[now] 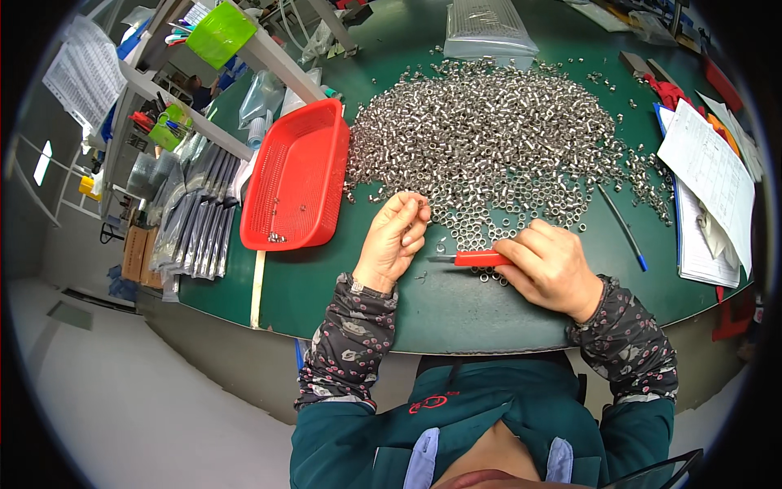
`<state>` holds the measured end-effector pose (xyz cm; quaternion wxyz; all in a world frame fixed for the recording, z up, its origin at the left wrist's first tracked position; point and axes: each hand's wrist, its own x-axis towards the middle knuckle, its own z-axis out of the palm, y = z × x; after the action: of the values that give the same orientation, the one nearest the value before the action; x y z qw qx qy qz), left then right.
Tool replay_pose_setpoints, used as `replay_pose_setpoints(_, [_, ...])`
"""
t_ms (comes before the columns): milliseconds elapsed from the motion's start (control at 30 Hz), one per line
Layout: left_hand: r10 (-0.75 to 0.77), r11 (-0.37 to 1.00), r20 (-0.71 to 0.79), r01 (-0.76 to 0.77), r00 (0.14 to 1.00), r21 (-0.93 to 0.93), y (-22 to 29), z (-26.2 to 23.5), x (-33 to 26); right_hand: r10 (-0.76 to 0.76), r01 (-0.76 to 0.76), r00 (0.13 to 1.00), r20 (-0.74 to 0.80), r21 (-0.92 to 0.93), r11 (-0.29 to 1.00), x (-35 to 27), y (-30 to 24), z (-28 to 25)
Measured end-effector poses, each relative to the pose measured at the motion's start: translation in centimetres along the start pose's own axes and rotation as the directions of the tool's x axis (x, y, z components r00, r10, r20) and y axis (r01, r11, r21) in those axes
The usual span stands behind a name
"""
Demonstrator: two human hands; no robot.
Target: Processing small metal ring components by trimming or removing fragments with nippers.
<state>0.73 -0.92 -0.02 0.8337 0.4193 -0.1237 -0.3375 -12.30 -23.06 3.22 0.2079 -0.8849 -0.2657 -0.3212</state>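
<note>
My left hand (393, 236) is closed in a pinch, thumb against fingertips, at the near-left edge of a heap of small metal rings (481, 122). Whatever sits between those fingertips is too small to make out. In my right hand (550, 265) is a red-handled knife (481, 258), its short grey blade pointing left toward my left hand. Under and around the knife, several loose rings (468, 228) lie spread in a thin layer on the green table (350, 306).
Left of the heap stands a red plastic basket (332, 191) with a few small pieces inside. A pen (623, 228) and a clipboard with papers (705, 179) lie to the right. Behind the heap is a clear plastic-wrapped tray (489, 28). Bagged items (199, 232) are stacked at the far left.
</note>
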Motion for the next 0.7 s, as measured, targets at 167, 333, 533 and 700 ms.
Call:
replay_pose_setpoints(167, [-0.006, 1.000, 0.038, 0.007, 0.999, -0.010, -0.14, -0.12, 0.02, 0.237, -0.235, 0.970, -0.049, 0.052, 0.971, -0.36, 0.18, 0.44])
replay_pose_setpoints(333, [-0.045, 0.999, 0.044, 0.044, 0.998, 0.026, -0.38, 0.32, -0.19, 0.337, -0.329, 0.941, -0.040, 0.138, 0.934, -0.41, 0.28, 0.85])
replay_pose_setpoints(533, [-0.065, 0.997, 0.060, 0.062, 0.996, 0.052, -0.47, 0.45, -0.25, 0.417, -0.401, 0.909, -0.012, 0.251, 0.881, -0.33, 0.17, 0.96])
replay_pose_setpoints(700, [-0.070, 0.993, 0.050, 0.065, 0.996, 0.100, -0.48, 0.71, -0.27, 0.433, -0.420, 0.901, 0.005, 0.251, 0.872, -0.47, 0.40, 1.02])
